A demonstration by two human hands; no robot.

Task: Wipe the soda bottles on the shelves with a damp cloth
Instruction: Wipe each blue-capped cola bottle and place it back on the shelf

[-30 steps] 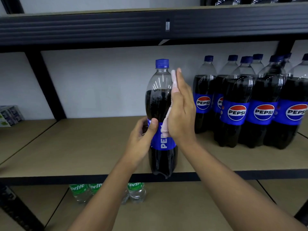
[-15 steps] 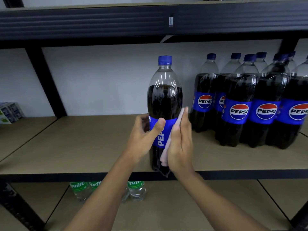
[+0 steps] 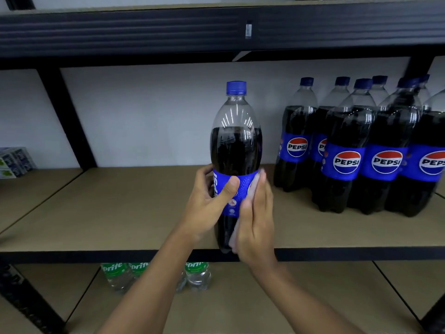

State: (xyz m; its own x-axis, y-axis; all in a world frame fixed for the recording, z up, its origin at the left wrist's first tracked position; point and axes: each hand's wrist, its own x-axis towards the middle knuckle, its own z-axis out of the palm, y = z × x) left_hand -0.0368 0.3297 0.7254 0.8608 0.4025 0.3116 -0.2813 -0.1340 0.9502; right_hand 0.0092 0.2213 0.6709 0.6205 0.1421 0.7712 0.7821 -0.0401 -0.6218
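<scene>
- The bottle [image 3: 236,150] is upright at the near edge of the middle shelf [image 3: 120,213], cap on. Its base overlaps the shelf's front rail, so I cannot tell whether it rests on the board or is held just in front of it.
- My left grip [image 3: 212,203] is closed round the blue label band, thumb across the near face and fingers round the far left side. I judge this steadies the bottle against the sideways push of wiping and lets me turn it.
- My right grip [image 3: 257,220] is flat, with fingers straight and together, and pinches nothing. It presses the cloth [image 3: 252,189] against the bottle's right side, from the label down to the lower body. I'd say a flat palm spreads the cloth over the curved wall.
- Only a thin pale edge of the cloth shows between palm and bottle.
- The bottle is well apart from the row [image 3: 346,160] of Pepsi bottles on the right, which is packed tight. I take it that this gap gives both grips room all round.
- I cannot tell which bottles in that row are wiped.
- Sprite bottles [image 3: 197,273] stand on the shelf below, and cartons [image 3: 14,162] sit at the far left.
</scene>
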